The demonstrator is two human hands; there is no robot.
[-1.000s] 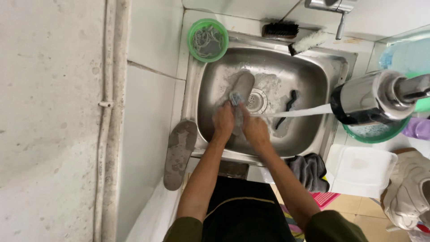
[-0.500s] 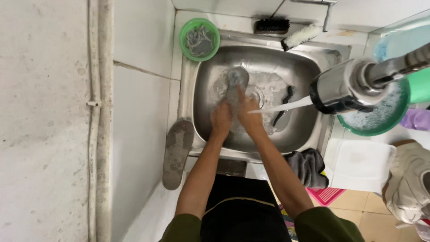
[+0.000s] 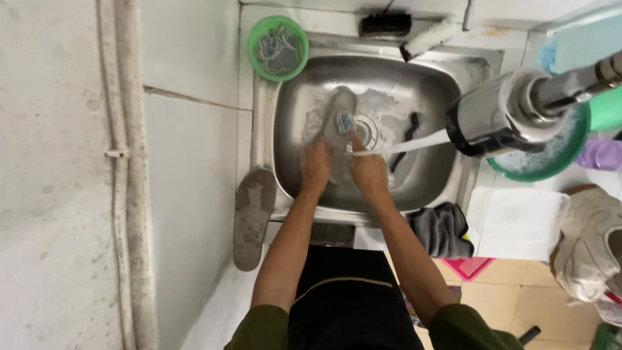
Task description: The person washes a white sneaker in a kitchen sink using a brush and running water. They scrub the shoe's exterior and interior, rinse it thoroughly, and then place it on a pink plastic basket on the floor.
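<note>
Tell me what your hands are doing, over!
Left hand pins grey insole in sink. Right hand scrubs it with small brush. Tap water running.

White tiled wall (image 3: 188,149), pipe (image 3: 126,129), tan floor (image 3: 512,304)

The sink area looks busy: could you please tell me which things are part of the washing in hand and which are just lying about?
In use:
left hand
right hand
grey insole
small brush
water stream
sink

Lying about:
second insole
green bowl
black scrubbing brush
dark cloth
pale shoe
</note>
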